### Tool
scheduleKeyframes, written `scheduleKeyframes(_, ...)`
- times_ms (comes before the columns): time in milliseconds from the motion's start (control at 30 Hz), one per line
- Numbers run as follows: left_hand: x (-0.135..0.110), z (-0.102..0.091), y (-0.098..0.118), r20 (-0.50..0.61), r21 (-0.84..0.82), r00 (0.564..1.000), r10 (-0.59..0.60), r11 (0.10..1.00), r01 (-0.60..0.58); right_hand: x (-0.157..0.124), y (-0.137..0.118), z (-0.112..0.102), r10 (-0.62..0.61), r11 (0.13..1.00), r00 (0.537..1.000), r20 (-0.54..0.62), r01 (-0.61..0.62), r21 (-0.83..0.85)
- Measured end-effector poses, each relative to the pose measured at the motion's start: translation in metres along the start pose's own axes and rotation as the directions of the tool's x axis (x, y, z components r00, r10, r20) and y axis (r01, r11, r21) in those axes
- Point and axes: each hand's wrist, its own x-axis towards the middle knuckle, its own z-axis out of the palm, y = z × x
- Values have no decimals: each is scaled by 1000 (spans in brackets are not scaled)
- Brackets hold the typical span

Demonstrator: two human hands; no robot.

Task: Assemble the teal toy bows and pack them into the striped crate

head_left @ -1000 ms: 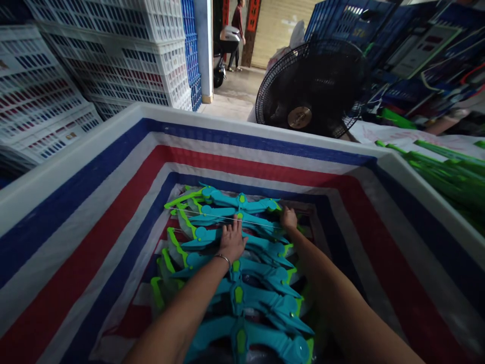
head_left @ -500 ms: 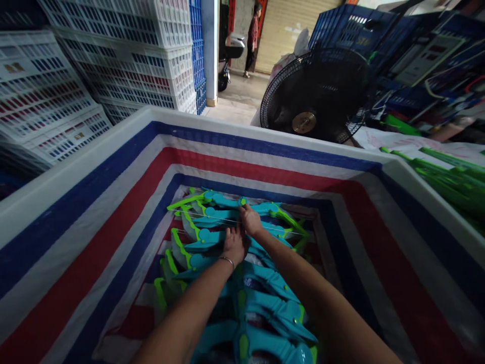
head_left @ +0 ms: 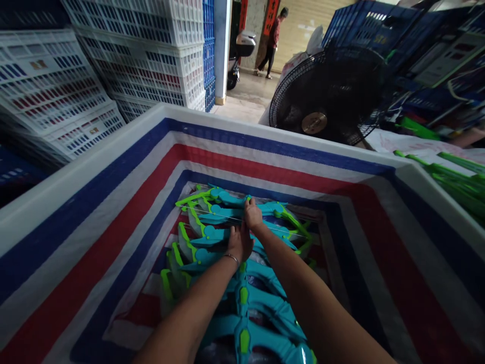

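Turquoise and lime-green plastic toy bows [head_left: 261, 298] lie overlapping in a row inside a large tub. At the far end of the row, my right hand [head_left: 252, 215] is closed around the middle of a toy bow [head_left: 229, 197], whose green-tipped arms spread to both sides. A thin pale string runs across it, close to my hands. Just nearer to me, my left hand [head_left: 240, 243], with a bracelet at the wrist, is bent against the middle part of the same bow, touching my right hand. Its fingertips are partly hidden.
The tub [head_left: 242, 117] has a white rim and a red, white and blue striped lining. White crates [head_left: 144, 60] are stacked at the left. A black fan [head_left: 322, 98] stands behind the tub; green parts [head_left: 450, 177] lie at right. A person [head_left: 273, 43] is outside.
My hands stay at the far bow, the right one drawn in closer around its middle. The view has swung slightly left, and the person outside has taken a step.
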Motion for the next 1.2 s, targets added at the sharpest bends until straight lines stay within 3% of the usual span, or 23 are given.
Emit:
scheduleKeyframes(200, 1, 7, -2, -36, -11, 999, -7, 1000, 7, 3, 7, 0, 29, 998, 1000, -10, -30, -59)
scheduleKeyframes(400, 0, 9, -2, -35, -18, 999, -20, 1000, 19, 13, 28, 0, -39, 996, 999, 15, 40, -84)
scheduleKeyframes(767, 1, 5, 2, -4, 16, 1000, -27, 1000, 27, 15, 42, 5, -47, 999, 999, -1, 47, 9)
scheduleKeyframes(967, 0, 6, 4, 6, 32, 1000, -20, 999, 20, 16, 40, 0, -60, 997, 997, 53, 58, 43)
scheduleKeyframes(1100, -1, 0, -8, 24, 62, 999, -35, 997, 33, 7, 26, -22, -104, 992, 994, 44, 100, 80)
scheduleKeyframes(1200, -1, -11, 6, 38, 51, 999, 17, 999, -19, -33, 32, -65, -155, 983, 988, 11, 154, 97)
